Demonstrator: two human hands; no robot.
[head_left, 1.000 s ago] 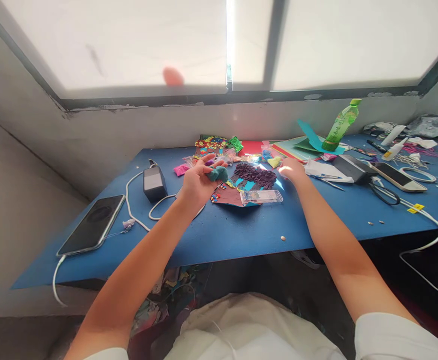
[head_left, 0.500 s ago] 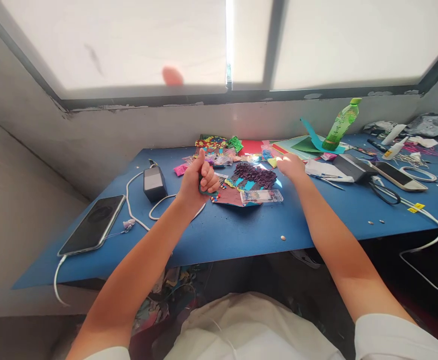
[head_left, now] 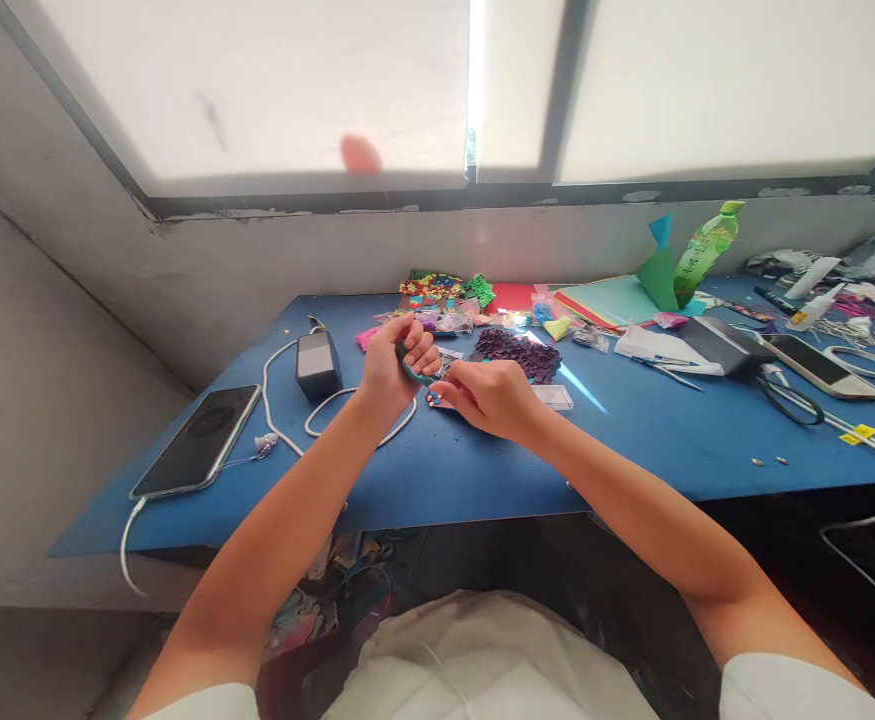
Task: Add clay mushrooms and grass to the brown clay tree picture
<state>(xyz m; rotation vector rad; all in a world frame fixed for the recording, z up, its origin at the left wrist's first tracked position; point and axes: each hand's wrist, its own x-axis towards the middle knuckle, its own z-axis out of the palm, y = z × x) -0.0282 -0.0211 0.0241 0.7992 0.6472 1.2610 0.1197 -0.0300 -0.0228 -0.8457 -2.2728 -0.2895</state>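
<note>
My left hand (head_left: 401, 358) is closed around a thin dark green strip (head_left: 416, 374), whose exact kind I cannot make out. Its visible end curves out of the fist towards my right hand (head_left: 495, 396). The fingers of that hand are pinched together at the strip's end, and what lies between the fingertips is hidden. Small coloured beads (head_left: 434, 399) show just below. Behind my right hand lies a bunch of dark purple sequin-like pieces (head_left: 518, 350). A clear plastic box (head_left: 557, 398) is partly covered by the hand.
A phone (head_left: 198, 440) and a grey charger block (head_left: 318, 363) with white cables are on the left. Small bags, coloured paper (head_left: 603, 296) and a green bottle (head_left: 709, 255) stand at the back. Another phone (head_left: 823, 366) and a white glue bottle (head_left: 815, 306) are at right.
My right hand has come from the back of the table towards me and left, and now meets my left hand at the green strip. The blue paper by the bottle has shifted.
</note>
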